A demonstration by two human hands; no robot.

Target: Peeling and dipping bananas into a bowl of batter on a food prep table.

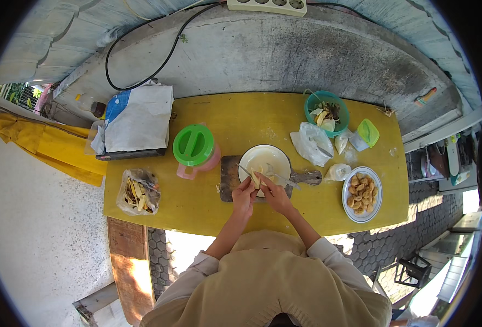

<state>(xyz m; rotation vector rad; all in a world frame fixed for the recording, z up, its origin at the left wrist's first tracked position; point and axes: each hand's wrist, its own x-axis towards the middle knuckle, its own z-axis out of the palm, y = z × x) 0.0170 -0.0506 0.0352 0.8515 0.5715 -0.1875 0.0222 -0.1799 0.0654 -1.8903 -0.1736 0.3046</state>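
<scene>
Over a white enamel bowl [247,156], both hands meet at a pale yellow piece of peeled fruit, perhaps banana [256,180]. My left hand [244,195] grips its lower end, and a thin metal blade or utensil handle sticks up beside those fingers. My right hand [275,197] touches the fruit from the other side with its fingertips. The bowl stands on a wooden cutting board [229,180] whose handle points right. It holds pale batter or liquid and more pale pieces. A metal utensil [285,179] lies across the bowl's right rim.
On the yellow table [233,114] stand a pink pitcher with a green lid [193,145], a plastic bag of peels [138,192], a teal basin of scraps [307,109], bags of white powder [338,172], a green-lidded container [365,134] and a plate of fried pieces [362,193]. A concrete wall rises behind.
</scene>
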